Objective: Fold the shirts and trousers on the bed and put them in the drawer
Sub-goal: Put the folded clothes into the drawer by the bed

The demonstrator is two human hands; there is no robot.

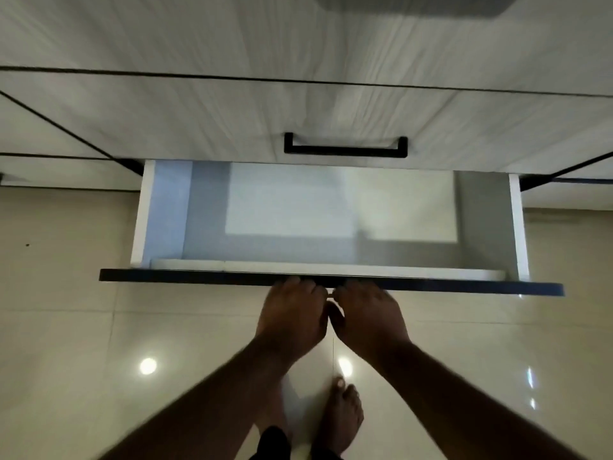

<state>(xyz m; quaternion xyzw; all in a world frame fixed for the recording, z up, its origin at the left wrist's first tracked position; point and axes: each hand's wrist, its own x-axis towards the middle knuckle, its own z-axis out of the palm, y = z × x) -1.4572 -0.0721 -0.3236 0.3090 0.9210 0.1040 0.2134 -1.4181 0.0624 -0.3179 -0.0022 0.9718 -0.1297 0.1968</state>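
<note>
Both forearms were bare from the frame's lower edge to the wrists, with no sleeve, watch or ring on the left hand [292,318] or the right hand [370,318]. A bare foot [341,415] showed below, beside dark trouser fabric [273,443].

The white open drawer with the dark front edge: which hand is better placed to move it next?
Neither clearly. The left hand and right hand both grip the middle of the dark front edge of the white open drawer, side by side, so they are equally placed.

Head view, steeply downward, close above the open drawer [159,210] and floor [66,310].
</note>
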